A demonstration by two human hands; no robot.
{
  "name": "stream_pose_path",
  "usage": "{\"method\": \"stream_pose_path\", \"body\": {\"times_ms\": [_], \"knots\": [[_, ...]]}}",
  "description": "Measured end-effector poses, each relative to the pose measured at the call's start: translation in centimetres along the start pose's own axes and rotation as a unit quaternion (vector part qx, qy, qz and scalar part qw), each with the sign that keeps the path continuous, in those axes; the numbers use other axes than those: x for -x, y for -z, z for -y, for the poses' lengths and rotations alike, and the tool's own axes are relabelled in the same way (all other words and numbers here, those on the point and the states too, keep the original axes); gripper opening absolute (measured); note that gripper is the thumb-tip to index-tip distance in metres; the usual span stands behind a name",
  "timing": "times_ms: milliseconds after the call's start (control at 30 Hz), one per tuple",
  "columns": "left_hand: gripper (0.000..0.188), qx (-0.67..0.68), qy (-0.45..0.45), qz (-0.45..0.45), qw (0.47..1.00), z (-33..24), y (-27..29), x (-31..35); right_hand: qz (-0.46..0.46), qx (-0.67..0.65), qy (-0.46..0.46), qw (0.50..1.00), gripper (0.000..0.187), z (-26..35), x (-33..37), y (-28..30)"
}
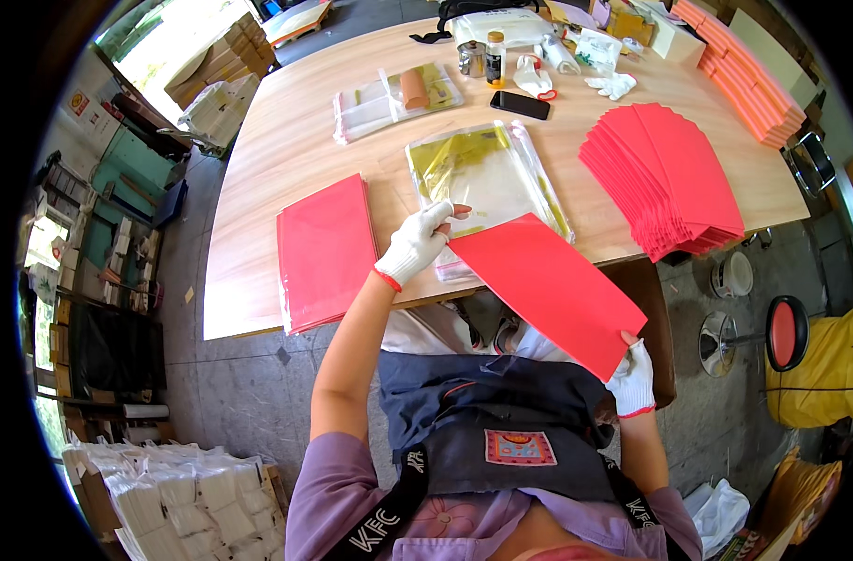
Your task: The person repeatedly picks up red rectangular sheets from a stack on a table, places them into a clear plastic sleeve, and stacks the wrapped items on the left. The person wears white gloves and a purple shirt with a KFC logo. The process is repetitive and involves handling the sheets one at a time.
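Observation:
My right hand [632, 378], in a white glove with bare fingertips, grips the lower right end of a red sheet [552, 294]. The sheet slants across the table's near edge, its far end over a stack of clear plastic bags [487, 182] with yellow-green areas. My left hand [419, 245], gloved the same way, is by the sheet's upper left corner and the bags' near left side. Its fingers are bent together; whether they pinch clear film cannot be made out. To its left lies a pile of red sheets in clear plastic [328, 252]. A fanned stack of red sheets [665, 178] lies on the right.
Toward the back of the wooden table [244, 215] are more clear bags [396, 101], a phone [520, 105], a bottle [495, 61], a metal pot [471, 59], scissors [542, 86] and a white glove [613, 86]. An orange foam stack [739, 75] stands far right. A stool [786, 334] is beside the table.

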State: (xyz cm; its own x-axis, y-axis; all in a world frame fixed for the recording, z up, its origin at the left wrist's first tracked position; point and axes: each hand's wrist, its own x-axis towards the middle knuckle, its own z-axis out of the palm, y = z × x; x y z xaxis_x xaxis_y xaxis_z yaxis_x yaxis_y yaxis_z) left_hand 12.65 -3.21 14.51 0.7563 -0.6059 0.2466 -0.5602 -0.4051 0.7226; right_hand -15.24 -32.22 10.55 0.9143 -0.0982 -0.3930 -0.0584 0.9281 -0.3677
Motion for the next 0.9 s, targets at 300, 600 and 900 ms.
{"method": "stream_pose_path", "body": {"times_ms": [300,600,900], "knots": [[0.036,0.039,0.053,-0.035,0.997,-0.2,-1.9,1.2,-0.032,0.12,0.174,0.977,0.026,-0.5,-0.3,-0.1],[0.029,0.187,0.394,0.081,0.896,-2.3,-3.6,-0.7,-0.083,-0.012,0.064,0.994,0.012,0.5,-0.7,2.3],[0.019,0.281,0.393,0.083,0.872,0.6,-8.3,-4.4,-0.023,-0.059,0.023,0.998,0.011,1.7,-1.3,3.9]]}}
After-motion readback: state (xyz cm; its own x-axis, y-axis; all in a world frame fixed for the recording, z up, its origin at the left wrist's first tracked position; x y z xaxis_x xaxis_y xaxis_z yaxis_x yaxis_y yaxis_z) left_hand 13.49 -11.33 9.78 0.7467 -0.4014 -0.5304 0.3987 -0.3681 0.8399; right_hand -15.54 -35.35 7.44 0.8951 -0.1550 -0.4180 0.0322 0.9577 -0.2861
